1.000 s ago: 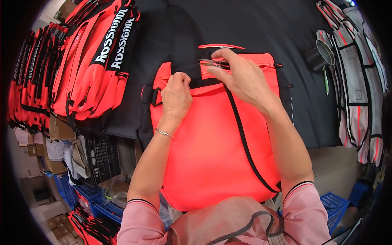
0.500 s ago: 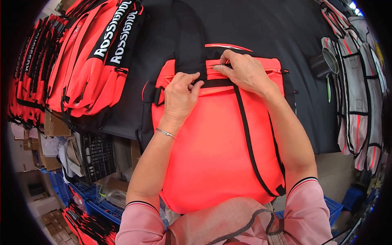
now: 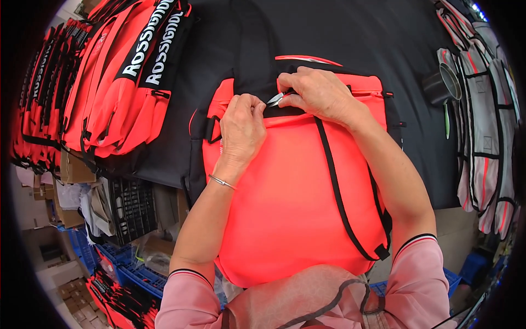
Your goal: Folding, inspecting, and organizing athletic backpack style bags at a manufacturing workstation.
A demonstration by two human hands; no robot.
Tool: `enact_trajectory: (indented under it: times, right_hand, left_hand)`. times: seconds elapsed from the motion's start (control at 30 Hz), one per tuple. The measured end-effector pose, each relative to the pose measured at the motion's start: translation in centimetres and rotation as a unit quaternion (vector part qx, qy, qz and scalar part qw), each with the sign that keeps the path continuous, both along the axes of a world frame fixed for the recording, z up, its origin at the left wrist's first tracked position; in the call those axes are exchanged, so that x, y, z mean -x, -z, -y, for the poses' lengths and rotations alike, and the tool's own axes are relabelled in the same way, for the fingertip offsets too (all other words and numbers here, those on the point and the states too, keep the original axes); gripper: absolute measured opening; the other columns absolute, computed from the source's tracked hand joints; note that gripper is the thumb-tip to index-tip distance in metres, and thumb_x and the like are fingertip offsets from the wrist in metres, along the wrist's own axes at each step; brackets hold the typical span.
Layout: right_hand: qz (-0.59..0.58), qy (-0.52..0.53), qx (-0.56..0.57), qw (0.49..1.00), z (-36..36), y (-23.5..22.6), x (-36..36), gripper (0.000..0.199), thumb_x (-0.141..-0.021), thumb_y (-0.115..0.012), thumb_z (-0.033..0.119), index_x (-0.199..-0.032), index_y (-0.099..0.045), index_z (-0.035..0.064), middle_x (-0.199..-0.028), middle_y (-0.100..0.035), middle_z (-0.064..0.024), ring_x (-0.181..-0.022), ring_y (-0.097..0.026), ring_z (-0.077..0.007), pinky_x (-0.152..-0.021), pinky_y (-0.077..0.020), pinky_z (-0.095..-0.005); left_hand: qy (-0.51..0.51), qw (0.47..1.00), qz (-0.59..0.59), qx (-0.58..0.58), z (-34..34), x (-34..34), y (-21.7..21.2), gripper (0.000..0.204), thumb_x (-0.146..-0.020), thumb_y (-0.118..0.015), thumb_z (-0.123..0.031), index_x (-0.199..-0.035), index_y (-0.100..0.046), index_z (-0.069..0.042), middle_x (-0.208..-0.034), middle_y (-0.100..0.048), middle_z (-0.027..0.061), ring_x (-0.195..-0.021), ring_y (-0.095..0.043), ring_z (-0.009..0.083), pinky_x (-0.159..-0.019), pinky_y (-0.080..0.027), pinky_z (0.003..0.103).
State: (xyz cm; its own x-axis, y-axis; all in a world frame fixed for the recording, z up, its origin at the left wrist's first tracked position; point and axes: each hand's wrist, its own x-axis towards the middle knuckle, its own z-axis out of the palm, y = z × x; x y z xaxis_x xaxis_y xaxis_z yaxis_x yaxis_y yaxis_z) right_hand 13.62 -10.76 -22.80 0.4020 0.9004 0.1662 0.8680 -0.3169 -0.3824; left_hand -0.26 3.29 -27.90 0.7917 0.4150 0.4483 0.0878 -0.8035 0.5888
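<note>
A bright red-orange bag (image 3: pixel 290 203) with black straps lies in front of me, its near end against my body. My right hand (image 3: pixel 323 97) is closed around small thread snips (image 3: pixel 275 100), whose silvery blades point left toward my other hand. My left hand (image 3: pixel 243 123) pinches at the bag's upper edge, beside a black strap (image 3: pixel 255 49); what its fingertips hold is too small to make out. A black cord (image 3: pixel 334 192) runs down the bag's right half. Near my right hand is a zip pull (image 3: pixel 388 94) at the bag's corner.
Stacked red and black bags (image 3: pixel 120 93) stand at the left on the black-covered table (image 3: pixel 356 33). To the right are a dark metal cup (image 3: pixel 438 88), a green slim tool (image 3: pixel 446 120) and grey bags (image 3: pixel 485 126). Below left sit a black crate (image 3: pixel 131 211) and blue crates (image 3: pixel 139 279).
The snips' blades now show beyond my right fingers, which have shifted slightly left and turned. My left hand has drawn its fingers into a tighter pinch.
</note>
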Motion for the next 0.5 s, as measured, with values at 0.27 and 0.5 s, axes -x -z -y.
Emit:
enact_trajectory:
  times: [0.27,0.5]
  right_hand:
    - [0.007,-0.06,0.002,0.998,-0.5,1.0,-0.8,0.027,-0.085,-0.071,0.03,-0.086,-0.058,0.0066,-0.07,-0.056,-0.0066,-0.075,-0.057,-0.0229,-0.066,-0.0467,-0.0393]
    - [0.032,-0.067,0.009,0.997,-0.8,0.8,-0.8,0.029,-0.086,-0.07,0.032,-0.085,-0.058,0.0058,-0.069,-0.056,-0.007,-0.076,-0.058,-0.0234,-0.068,-0.0471,-0.0394]
  left_hand:
    - [-0.003,1.0,-0.012,0.028,0.0,-0.1,-0.1,0.009,-0.085,-0.067,-0.002,-0.085,-0.057,-0.002,-0.078,-0.057,0.0117,-0.069,-0.06,0.0303,-0.061,-0.048,0.042]
    - [-0.003,1.0,-0.019,0.015,0.1,0.0,-0.3,0.009,-0.085,-0.067,-0.003,-0.084,-0.058,-0.002,-0.078,-0.058,0.0115,-0.069,-0.061,0.0302,-0.061,-0.049,0.042]
